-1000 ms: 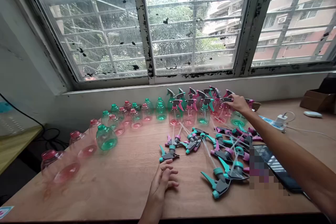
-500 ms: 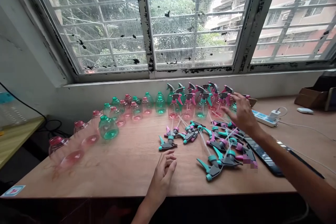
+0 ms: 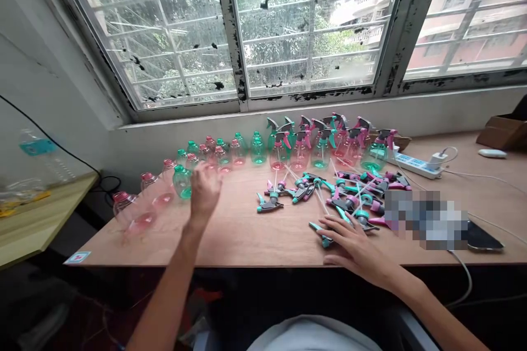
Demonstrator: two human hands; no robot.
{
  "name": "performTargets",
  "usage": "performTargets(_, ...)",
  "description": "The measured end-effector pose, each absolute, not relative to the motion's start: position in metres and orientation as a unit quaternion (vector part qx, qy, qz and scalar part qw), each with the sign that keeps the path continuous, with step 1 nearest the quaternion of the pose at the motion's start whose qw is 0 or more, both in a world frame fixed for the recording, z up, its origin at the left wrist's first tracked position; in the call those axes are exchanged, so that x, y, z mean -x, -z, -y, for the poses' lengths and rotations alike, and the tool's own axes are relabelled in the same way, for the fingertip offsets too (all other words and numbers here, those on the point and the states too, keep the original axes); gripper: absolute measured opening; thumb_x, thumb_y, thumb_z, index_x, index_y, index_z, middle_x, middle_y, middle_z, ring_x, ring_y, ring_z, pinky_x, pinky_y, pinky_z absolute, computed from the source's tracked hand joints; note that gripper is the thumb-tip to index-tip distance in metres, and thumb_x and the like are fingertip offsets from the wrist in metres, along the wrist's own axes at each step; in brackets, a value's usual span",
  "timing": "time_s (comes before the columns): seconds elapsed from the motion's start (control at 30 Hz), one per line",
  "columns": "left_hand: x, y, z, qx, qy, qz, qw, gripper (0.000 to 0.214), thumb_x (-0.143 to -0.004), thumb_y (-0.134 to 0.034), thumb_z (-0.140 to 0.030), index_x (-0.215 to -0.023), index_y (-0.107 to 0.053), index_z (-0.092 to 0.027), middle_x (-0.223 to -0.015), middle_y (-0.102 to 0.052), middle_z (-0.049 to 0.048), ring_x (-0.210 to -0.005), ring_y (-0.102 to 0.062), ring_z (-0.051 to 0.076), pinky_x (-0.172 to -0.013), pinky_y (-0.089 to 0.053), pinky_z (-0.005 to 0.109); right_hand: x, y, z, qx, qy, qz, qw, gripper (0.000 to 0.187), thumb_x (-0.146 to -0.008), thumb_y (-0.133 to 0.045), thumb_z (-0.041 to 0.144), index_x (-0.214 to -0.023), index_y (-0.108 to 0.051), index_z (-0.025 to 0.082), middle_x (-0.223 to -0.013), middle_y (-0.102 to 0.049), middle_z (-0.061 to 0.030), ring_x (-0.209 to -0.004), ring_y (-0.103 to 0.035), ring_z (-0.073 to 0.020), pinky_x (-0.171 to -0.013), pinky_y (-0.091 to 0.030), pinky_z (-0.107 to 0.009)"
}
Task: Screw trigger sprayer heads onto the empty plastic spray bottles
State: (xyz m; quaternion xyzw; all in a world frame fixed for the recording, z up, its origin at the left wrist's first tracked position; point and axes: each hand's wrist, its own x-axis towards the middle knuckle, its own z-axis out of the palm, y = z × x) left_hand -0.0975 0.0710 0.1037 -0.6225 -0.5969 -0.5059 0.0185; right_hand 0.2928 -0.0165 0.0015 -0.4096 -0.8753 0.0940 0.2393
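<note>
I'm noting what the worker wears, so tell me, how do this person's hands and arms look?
The left hand and right hand are ungloved. No sleeve or watch shows on the left forearm or right forearm. The left hand is blurred, so any ring there can't be ruled out. Pale cloth at the bottom edge is probably clothing.

The wooden counter (image 3: pixel 239 230) held open bottles (image 3: pixel 258 149) toward the left, spray bottles (image 3: pixel 321 152) at the back, loose spray heads (image 3: pixel 270 204) in front, a power strip (image 3: pixel 418 165) and a box (image 3: pixel 500 137).
</note>
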Motion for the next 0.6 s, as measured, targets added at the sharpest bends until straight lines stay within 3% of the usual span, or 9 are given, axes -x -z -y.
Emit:
performTargets(0.07,0.135,-0.124,-0.098,0.596,0.492,0.630,0.076,0.047,-0.091,-0.066,-0.030,-0.132,-0.052,-0.014,-0.148,-0.045,0.0171,-0.141,-0.036,0.037,-0.115,-0.027,0.060,-0.287,-0.002,0.011,0.395,-0.092,0.883,0.238,0.045,-0.092,-0.066,0.047,-0.134,-0.059,0.033,-0.142,-0.062,-0.0074,-0.138,-0.047,-0.0351,-0.117,-0.024,-0.066)
performTargets(0.13,0.162,-0.132,-0.115,0.585,0.470,0.652,0.110,0.040,-0.094,-0.063,-0.033,-0.130,-0.057,-0.016,-0.142,-0.053,0.0083,-0.130,-0.050,0.037,-0.107,-0.040,0.058,-0.282,-0.005,0.009,0.387,-0.096,0.886,0.237,0.044,-0.095,-0.063,0.043,-0.136,-0.056,0.031,-0.139,-0.064,-0.0085,-0.135,-0.052,-0.0330,-0.117,-0.029,-0.063)
performTargets(0.23,0.177,-0.123,-0.121,0.579,0.443,0.672,0.130,0.037,-0.095,-0.063,-0.033,-0.128,-0.058,-0.018,-0.136,-0.058,0.0098,-0.119,-0.060,0.030,-0.099,-0.050,0.053,-0.277,-0.007,0.012,0.383,-0.097,0.885,0.246,0.043,-0.098,-0.059,0.038,-0.140,-0.052,0.031,-0.141,-0.062,-0.0084,-0.133,-0.054,-0.0314,-0.115,-0.035,-0.061)
performTargets(0.3,0.174,-0.112,-0.116,0.578,0.435,0.678,0.130,0.039,-0.095,-0.063,-0.033,-0.130,-0.056,-0.019,-0.138,-0.056,0.0106,-0.121,-0.059,0.030,-0.100,-0.049,0.055,-0.276,-0.004,0.015,0.387,-0.079,0.881,0.260,0.048,-0.097,-0.061,0.037,-0.143,-0.048,0.033,-0.142,-0.061,-0.0074,-0.134,-0.052,-0.0326,-0.116,-0.031,-0.064)
performTargets(0.37,0.167,-0.101,-0.104,0.579,0.432,0.681,0.120,0.050,-0.090,-0.069,-0.034,-0.134,-0.052,-0.018,-0.143,-0.052,0.0134,-0.128,-0.054,0.033,-0.104,-0.046,0.056,-0.274,0.001,0.017,0.402,-0.059,0.871,0.276,0.056,-0.095,-0.063,0.037,-0.147,-0.043,0.032,-0.146,-0.058,-0.0078,-0.137,-0.048,-0.0348,-0.116,-0.030,-0.066)
performTargets(0.47,0.153,-0.085,-0.076,0.568,0.436,0.693,0.089,0.078,-0.075,-0.082,-0.037,-0.138,-0.042,-0.016,-0.145,-0.050,0.0200,-0.134,-0.049,0.038,-0.108,-0.044,0.050,-0.272,0.011,0.017,0.424,-0.054,0.852,0.304,0.059,-0.094,-0.063,0.036,-0.149,-0.041,0.030,-0.147,-0.057,-0.0092,-0.137,-0.048,-0.0354,-0.111,-0.042,-0.061)
performTargets(0.6,0.137,-0.056,-0.033,0.518,0.436,0.736,0.021,0.078,-0.074,-0.077,-0.054,-0.133,-0.041,-0.019,-0.125,-0.064,0.0192,-0.115,-0.065,0.040,-0.092,-0.054,0.052,-0.272,0.016,0.016,0.411,-0.071,0.843,0.341,0.055,-0.092,-0.063,0.028,-0.144,-0.047,0.031,-0.140,-0.063,-0.0080,-0.132,-0.054,-0.0341,-0.108,-0.047,-0.056)
